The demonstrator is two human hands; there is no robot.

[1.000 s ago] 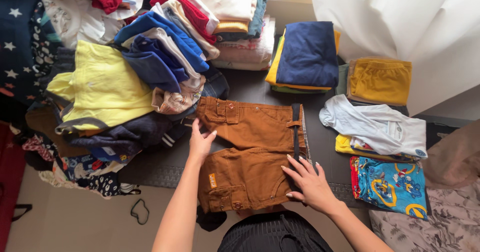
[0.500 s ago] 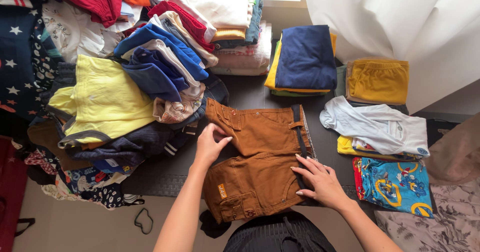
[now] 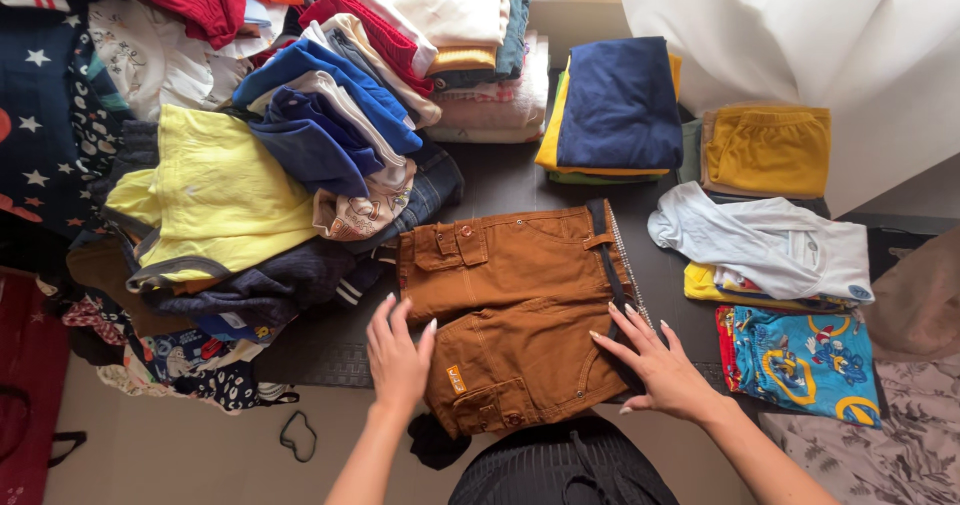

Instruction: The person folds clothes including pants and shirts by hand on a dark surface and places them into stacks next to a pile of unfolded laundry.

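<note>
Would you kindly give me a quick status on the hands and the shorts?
Left hand open, flat at the brown shorts' leg edge. Right hand open, fingers spread on the waistband side. Shorts lie flat on the dark mat. Clothes pile crowds the left.

From my feed, the star-print cloth at nine o'clock runs off the frame edge, and my right hand hides the brown shorts' waistband corner.

Home room, heaped clothes, folded stacks on dark table, white curtain
</note>
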